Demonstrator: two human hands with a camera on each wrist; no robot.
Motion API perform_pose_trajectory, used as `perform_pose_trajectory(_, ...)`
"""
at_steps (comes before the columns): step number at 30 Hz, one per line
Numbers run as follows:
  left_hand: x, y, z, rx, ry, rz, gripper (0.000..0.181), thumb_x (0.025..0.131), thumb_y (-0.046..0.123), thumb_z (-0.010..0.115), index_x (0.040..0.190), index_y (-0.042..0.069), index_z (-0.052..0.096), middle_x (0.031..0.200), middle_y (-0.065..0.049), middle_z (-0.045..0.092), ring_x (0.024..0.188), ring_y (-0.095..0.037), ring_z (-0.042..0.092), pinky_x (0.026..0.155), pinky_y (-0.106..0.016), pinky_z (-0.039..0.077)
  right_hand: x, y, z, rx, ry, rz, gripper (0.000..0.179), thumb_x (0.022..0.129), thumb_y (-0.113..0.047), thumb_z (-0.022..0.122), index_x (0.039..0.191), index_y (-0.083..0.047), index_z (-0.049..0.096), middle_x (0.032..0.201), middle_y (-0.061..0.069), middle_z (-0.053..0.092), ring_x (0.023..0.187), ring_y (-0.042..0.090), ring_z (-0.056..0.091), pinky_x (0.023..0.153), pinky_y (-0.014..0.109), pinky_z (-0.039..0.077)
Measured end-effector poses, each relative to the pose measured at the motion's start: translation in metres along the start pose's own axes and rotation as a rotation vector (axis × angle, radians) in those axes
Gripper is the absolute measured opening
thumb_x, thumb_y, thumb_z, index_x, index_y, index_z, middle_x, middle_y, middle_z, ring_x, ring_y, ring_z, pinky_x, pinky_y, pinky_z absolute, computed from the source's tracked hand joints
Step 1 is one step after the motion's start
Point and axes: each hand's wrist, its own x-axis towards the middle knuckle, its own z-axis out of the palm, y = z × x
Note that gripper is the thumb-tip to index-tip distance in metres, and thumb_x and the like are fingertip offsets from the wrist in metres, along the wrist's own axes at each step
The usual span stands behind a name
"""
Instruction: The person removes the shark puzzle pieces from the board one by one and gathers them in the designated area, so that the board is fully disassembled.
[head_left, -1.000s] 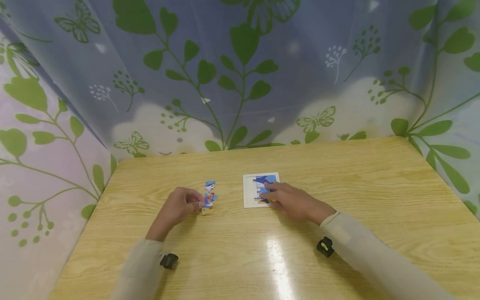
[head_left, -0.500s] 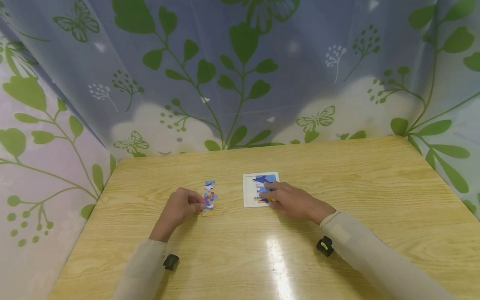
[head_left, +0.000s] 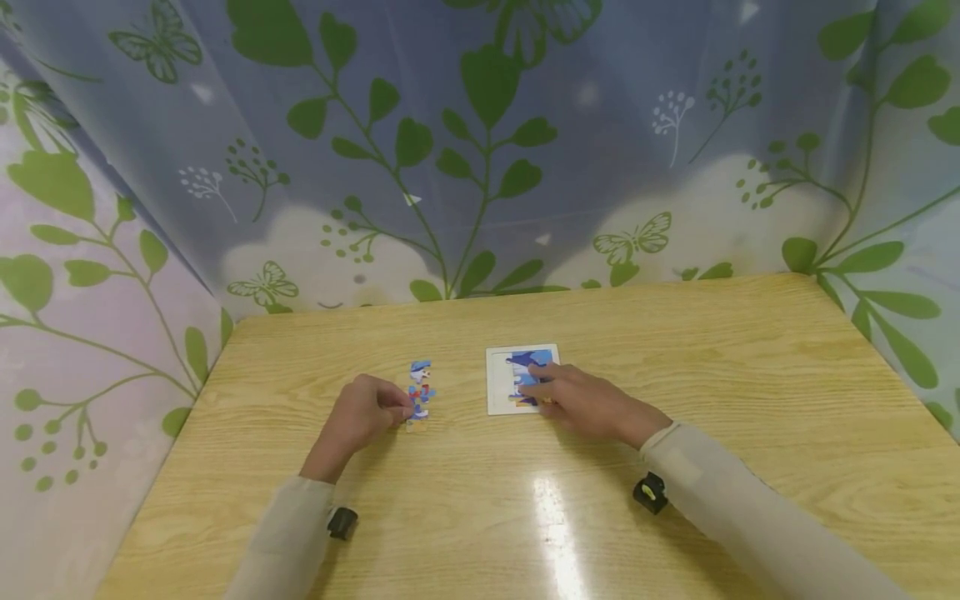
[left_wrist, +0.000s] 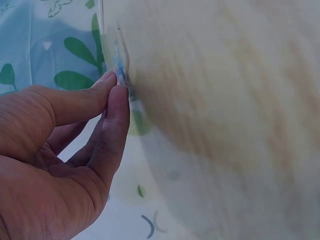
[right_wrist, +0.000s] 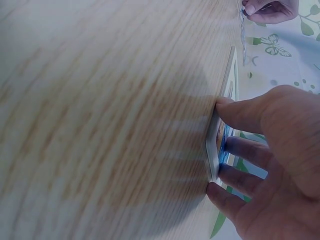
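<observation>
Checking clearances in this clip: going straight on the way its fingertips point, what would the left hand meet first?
The left hand would first meet the puzzle pieces at its fingertips. Beyond them, it might brush or just miss the white frame; its height is unclear.

2 hands, 1 puzzle tray

Left grip pinched; right grip spread

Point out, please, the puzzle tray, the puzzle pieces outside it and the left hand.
Puzzle tray [head_left: 498,385], head view: bare left part.
Puzzle pieces [head_left: 422,392], head view: middle of their column.
Left hand [head_left: 355,417], head view: back.
</observation>
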Motion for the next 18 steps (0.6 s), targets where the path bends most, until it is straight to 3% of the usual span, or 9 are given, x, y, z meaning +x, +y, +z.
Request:
perform_pose_trajectory(10, 0.016, 0.023, -0.003, -0.028, -0.003, 0.043, 0.004, 0.089, 0.008, 0.077, 0.09, 0.005, 0.08, 0.089, -0.005, 0.077, 0.077, -0.015, 0.07, 0.072, -0.036, 0.057, 0.0, 0.0, -0.001, -0.003, -0.004, 0.003, 0.038, 0.1, -0.005, 0.062, 0.138, -0.003, 0.061, 0.15, 0.027, 0.045, 0.139, 0.045, 0.042, 0.106, 0.057, 0.043)
perform_pose_trajectory(18, 0.04, 0.052, 0.017, -0.013, -0.028, 0.084, 0.005, 0.089, 0.009, 0.077, 0.092, 0.005, 0.08, 0.089, -0.006, 0.076, 0.076, -0.017, 0.07, 0.07, -0.034, 0.058, 0.0, -0.001, -0.001, -0.005, -0.015, 0.011, 0.039, 0.1, -0.004, 0.062, 0.139, -0.002, 0.06, 0.15, 0.027, 0.045, 0.139, 0.045, 0.041, 0.106, 0.057, 0.042)
